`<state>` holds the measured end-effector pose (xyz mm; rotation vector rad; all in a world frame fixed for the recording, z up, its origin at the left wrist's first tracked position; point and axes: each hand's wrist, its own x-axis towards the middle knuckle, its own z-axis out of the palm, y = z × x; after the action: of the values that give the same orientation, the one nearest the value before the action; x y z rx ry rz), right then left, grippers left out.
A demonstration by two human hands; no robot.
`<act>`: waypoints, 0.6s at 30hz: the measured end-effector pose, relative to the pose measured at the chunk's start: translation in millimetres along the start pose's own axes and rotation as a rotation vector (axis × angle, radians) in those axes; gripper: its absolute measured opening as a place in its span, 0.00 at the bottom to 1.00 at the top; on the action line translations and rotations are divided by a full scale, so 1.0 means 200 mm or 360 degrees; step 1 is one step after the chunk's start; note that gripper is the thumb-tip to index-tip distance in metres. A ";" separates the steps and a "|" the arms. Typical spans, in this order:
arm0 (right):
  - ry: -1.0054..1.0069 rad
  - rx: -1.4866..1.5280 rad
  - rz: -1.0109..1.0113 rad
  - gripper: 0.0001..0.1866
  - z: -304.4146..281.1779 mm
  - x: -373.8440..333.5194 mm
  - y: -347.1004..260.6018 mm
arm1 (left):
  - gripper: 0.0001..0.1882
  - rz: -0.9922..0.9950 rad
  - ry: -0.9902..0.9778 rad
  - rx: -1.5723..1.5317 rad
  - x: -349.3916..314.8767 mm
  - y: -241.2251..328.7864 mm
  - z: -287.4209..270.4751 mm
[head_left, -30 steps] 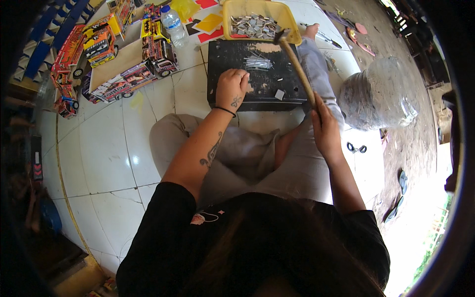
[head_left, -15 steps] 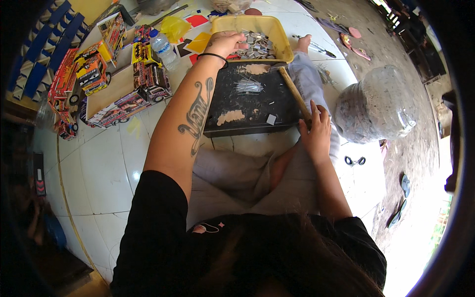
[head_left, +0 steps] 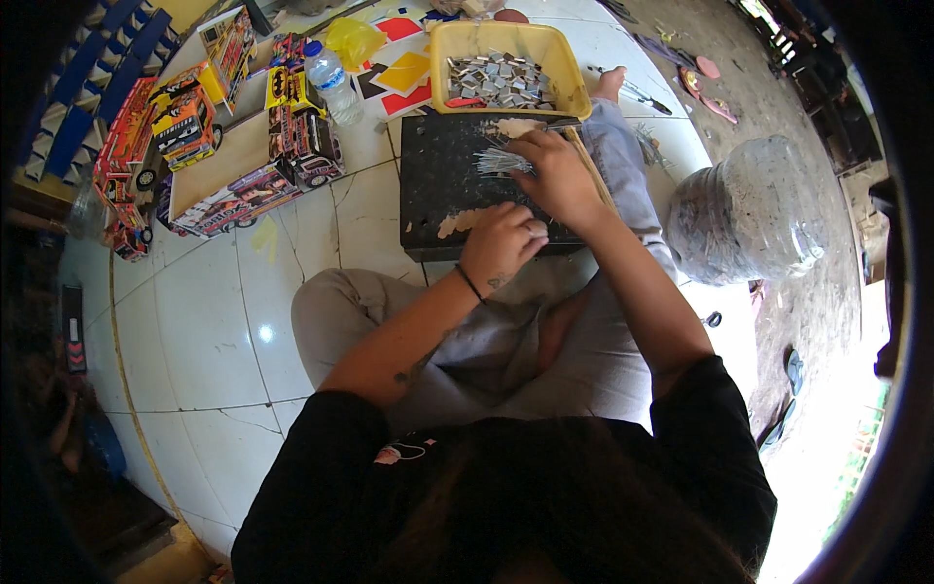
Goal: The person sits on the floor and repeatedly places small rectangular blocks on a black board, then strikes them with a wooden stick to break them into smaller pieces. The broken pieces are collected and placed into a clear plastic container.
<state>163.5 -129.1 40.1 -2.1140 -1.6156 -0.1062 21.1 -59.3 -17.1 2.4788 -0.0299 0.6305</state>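
Observation:
My left hand (head_left: 501, 241) is at the near edge of a black block (head_left: 423, 175), its fingers closed on a small grey square piece (head_left: 537, 230). My right hand (head_left: 562, 177) reaches over the block from the right. Its curled fingertips touch the right side of a pile of thin nails (head_left: 494, 162); whatever they pinch is hidden. Along the block's right edge lies a hammer (head_left: 591, 167), its wooden handle partly covered by my right hand and forearm. Beyond the block, a yellow plastic tub (head_left: 580, 88) contains many small grey square pieces (head_left: 501, 80).
Toy trucks (head_left: 238, 200) stand at the left, beside a water bottle (head_left: 331, 83) and a yellow plastic bag (head_left: 355, 41). Coloured sheets (head_left: 404, 73) lie left of the tub. A large clear plastic container (head_left: 754, 209) stands at the right. My crossed legs (head_left: 341, 307) border the block.
My left hand has come back from the tub to the block's near edge, over the small square piece. My right hand has left the hammer handle's end and moved up-left to the nails.

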 end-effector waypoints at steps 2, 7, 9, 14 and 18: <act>-0.0004 -0.0207 -0.0180 0.19 0.08 0.09 -0.01 | 0.09 -0.0305 0.0158 -0.0408 -0.03 -0.03 -0.06; -0.0349 -0.0588 -0.0341 0.08 0.15 0.23 0.05 | 0.06 -0.0727 0.0501 -0.0661 -0.09 -0.13 -0.20; -0.0398 -0.0483 -0.0271 0.05 0.15 0.24 0.07 | 0.06 -0.0650 0.0571 -0.0623 -0.08 -0.17 -0.22; -0.0148 0.0031 -0.0129 0.05 0.12 0.20 0.09 | 0.08 -0.0481 0.0639 -0.0608 -0.08 -0.21 -0.23; 0.0050 0.0482 0.0264 0.05 0.13 0.16 0.08 | 0.09 -0.0501 0.0687 -0.0747 -0.08 -0.23 -0.23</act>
<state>183.6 -92.7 23.4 -1.9878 -1.3369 0.1500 -6.1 2.3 -15.2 1.8106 0.3331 0.8877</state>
